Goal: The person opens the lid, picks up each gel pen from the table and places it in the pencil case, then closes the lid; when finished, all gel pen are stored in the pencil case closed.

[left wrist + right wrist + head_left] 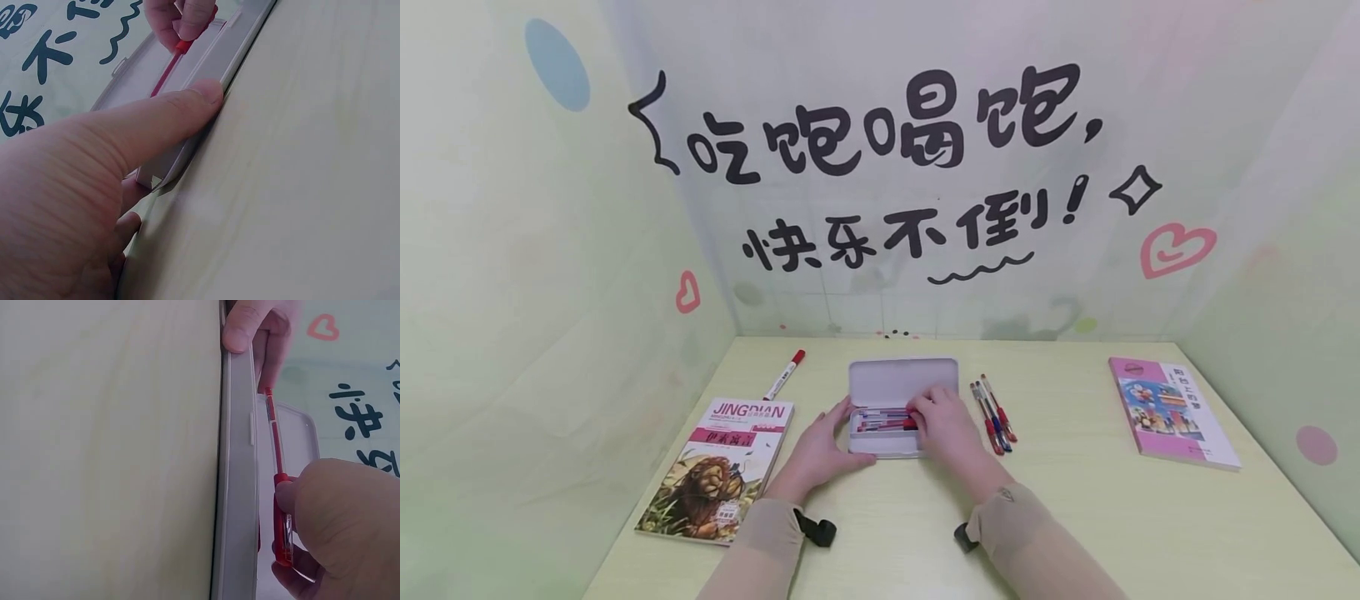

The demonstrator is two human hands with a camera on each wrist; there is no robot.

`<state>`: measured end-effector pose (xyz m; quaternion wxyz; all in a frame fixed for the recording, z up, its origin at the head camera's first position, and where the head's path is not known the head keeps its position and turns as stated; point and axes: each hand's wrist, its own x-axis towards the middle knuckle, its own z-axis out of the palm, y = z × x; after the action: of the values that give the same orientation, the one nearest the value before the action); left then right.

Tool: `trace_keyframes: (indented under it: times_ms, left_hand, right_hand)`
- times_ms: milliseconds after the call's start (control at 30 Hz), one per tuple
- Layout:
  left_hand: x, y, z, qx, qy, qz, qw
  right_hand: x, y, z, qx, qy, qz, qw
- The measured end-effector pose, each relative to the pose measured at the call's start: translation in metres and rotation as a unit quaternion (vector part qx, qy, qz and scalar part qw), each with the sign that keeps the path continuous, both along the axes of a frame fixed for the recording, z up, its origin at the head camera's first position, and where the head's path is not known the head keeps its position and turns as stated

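Your left hand (823, 451) grips the pencil case (891, 383) and your right hand (950, 429) pinches a red pen (280, 479) over its right half, apparently for storing, so next lower and release it, though contact is unclear.

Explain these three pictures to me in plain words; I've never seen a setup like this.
There is no machine here, just a person's two bare hands. The wide picture comes from a camera on the head, looking forward and down; the two close ones come from cameras on each wrist. On the table sits an open pencil case with pens inside. To its left lie a lion-cover book and a red-capped marker; to its right, some loose pens and, farther off, a pink book. The left hand grips the case's left end, while the right hand pinches a red pen over the case.
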<state>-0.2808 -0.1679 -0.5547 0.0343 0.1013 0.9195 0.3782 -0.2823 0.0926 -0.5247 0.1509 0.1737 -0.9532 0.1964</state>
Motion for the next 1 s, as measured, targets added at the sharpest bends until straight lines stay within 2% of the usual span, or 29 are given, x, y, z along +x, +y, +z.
trace_keyframes:
  times_ms: [533, 667, 1000]
  left_hand:
    - [-0.002, -0.002, -0.002, 0.0, 0.001, -0.002, 1.0]
    - [-0.002, -0.002, -0.003, -0.003, 0.002, 0.001, 1.0]
    - [0.001, 0.0, 0.0, -0.004, -0.001, 0.005, 1.0]
  right_hand:
    - [-0.001, -0.009, -0.004, 0.048, -0.052, -0.008, 0.9974]
    - [0.0, -0.008, -0.003, 0.023, -0.059, -0.012, 0.998]
    - [0.002, 0.008, -0.004, -0.043, -0.02, -0.046, 0.9978]
